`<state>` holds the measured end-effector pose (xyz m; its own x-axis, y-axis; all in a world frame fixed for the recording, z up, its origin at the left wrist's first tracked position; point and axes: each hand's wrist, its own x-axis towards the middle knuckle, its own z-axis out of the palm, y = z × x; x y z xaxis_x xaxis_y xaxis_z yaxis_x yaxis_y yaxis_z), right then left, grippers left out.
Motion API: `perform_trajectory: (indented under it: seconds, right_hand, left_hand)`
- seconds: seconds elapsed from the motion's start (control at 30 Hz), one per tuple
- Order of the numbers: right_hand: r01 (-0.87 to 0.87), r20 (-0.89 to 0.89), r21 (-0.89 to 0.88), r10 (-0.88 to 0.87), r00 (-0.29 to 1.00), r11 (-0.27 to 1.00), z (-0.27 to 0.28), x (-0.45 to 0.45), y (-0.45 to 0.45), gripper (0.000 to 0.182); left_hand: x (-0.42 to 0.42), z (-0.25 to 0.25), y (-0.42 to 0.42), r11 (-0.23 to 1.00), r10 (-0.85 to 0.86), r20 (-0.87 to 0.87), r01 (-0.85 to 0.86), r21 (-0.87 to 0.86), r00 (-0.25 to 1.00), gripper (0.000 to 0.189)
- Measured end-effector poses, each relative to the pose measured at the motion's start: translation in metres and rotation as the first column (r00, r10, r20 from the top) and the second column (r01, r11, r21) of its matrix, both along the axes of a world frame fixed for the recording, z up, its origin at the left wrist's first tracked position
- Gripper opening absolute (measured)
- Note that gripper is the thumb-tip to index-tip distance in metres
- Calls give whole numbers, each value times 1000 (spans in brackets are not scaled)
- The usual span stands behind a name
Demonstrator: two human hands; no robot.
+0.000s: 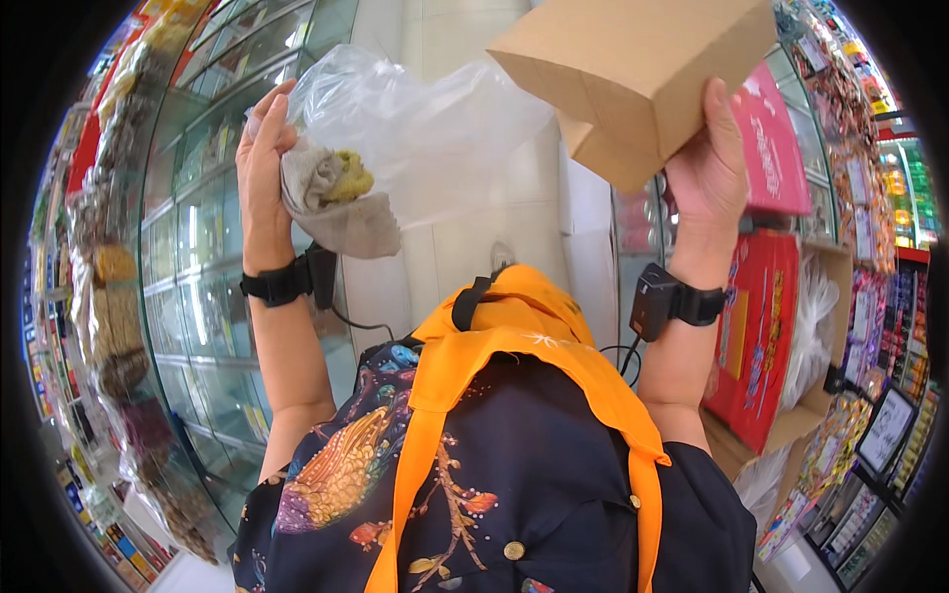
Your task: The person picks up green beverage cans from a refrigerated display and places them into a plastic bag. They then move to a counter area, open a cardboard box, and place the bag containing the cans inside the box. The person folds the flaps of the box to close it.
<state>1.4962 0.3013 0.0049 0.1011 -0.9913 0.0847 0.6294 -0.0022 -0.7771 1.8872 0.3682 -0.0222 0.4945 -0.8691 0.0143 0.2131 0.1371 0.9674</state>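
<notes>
My left hand [265, 159] is closed around a grey cloth [326, 196] with a yellow-green cloth [354, 176] bunched against it, and around the gathered end of a clear plastic bag [437, 133]. The bag spreads out between my hands above the floor. At the right, my right hand [708, 159] grips a brown cardboard box [637, 67] at its near corner; the fingers behind the box are hidden. Both wrists wear black straps with small devices.
Glass display shelves [215, 222] stand at the left beside packaged dried goods [115, 296]. On the right are a pink box [771, 141], a red box [756, 333], a carton of plastic bags [812, 333] and hanging packets. Pale floor tiles [474, 252] run between.
</notes>
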Motion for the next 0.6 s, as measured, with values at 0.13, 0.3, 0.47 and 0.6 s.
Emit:
perform_trajectory:
  seconds: [0.13,0.3,0.47,0.6]
  right_hand:
    - [-18,-32,-16,18,999,1000,4,24,-95,46]
    - [-37,-8,49,37,999,998,-5,62,-215,44]
    - [-165,98,-24,167,981,986,-14,106,-335,43]
    - [-252,205,-117,272,940,961,-10,151,-433,44]
  left_hand:
    - [-16,32,-65,996,41,187,-55,65,981,25]
    - [-14,34,-161,996,-35,307,6,94,951,25]
    - [3,21,-273,988,-121,437,67,138,891,25]
    - [37,9,-372,985,-166,384,135,108,908,23]
